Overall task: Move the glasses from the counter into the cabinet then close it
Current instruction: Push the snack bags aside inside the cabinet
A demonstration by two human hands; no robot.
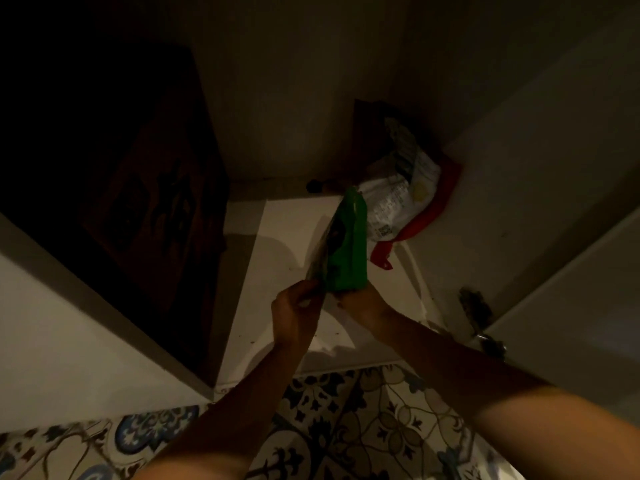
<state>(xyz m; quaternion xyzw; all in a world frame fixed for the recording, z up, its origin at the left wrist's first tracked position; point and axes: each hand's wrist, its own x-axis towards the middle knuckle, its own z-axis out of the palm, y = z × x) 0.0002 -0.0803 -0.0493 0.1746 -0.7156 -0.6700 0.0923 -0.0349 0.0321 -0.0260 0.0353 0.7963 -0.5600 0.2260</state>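
Inside the open cabinet [294, 116], the left hand [298, 306] pinches a green packet [346, 251] by its lower edge. The right hand [362, 306] grips its base, near a white bag [401, 192].

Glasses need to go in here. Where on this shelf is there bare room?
Bare shelf lies left of the green packet, up to the dark panel, and along the front edge. The back right corner is crowded by the white and red bag.

- Left hand [297, 308] and right hand [362, 306] grip the lower end of a green packet [348, 247], upright over the cabinet shelf [284, 223].
- White-and-red bag [403, 188] lies behind, right corner.
- Dark carved box [156, 195] at left.
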